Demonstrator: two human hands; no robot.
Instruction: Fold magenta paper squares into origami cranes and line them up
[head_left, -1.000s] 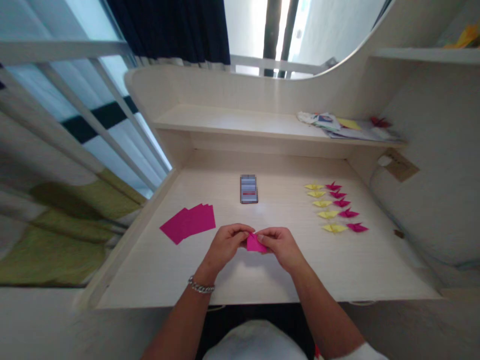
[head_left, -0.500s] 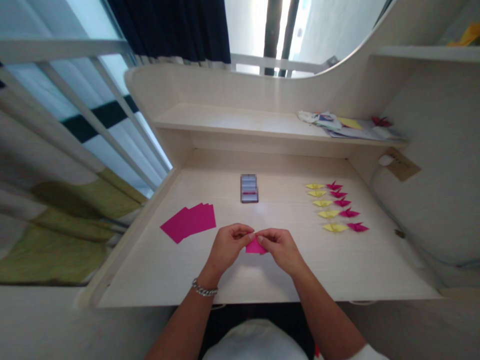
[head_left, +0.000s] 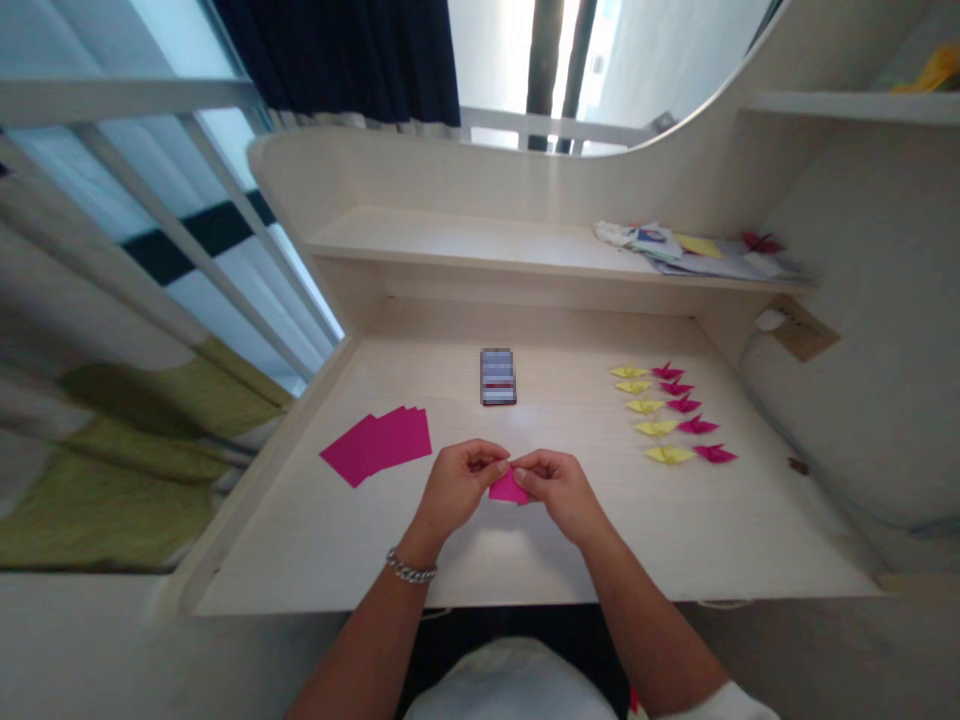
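A small folded piece of pink paper (head_left: pixel 508 488) is held between my two hands, low over the near middle of the desk. My left hand (head_left: pixel 463 482), with a chain bracelet on its wrist, pinches the paper's upper left edge. The upper right side is gripped between thumb and finger of my right hand (head_left: pixel 556 487). Fingertips of both hands almost meet at the top of the paper and hide part of its folds. To the left lie several overlapping pink paper sheets (head_left: pixel 382 443), flat on the desk.
A phone (head_left: pixel 498 377) lies beyond my hands on the desk (head_left: pixel 420 340). At the right are two columns of folded paper cranes, yellow cranes (head_left: pixel 656 429) beside pink cranes (head_left: pixel 698 425). Papers (head_left: pixel 705 255) rest on the back shelf. A cable (head_left: pixel 795 440) runs down the right side.
Both hands have risen slightly with the pink paper still pinched between them. The sheets, phone and cranes stay where they were.
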